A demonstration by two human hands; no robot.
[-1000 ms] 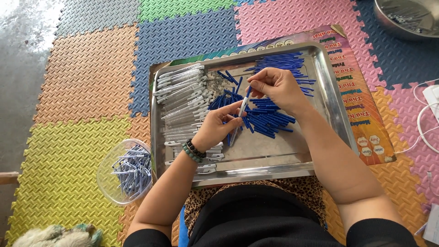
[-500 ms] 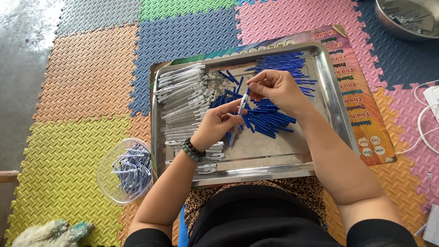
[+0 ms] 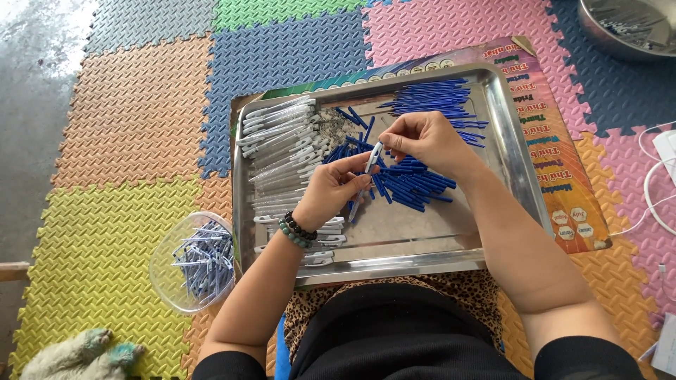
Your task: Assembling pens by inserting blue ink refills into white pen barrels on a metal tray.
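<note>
Both hands are meeting over the steel tray point(image 3: 507, 134). The left hand point(image 3: 336, 188) and right hand point(image 3: 422, 139) are pinching one white pen point(image 3: 373, 156), fingers clamped on it. Its long axis is running diagonally, upper end toward the right hand, lower end toward the left, above the blue tubes point(image 3: 412, 184).
</note>
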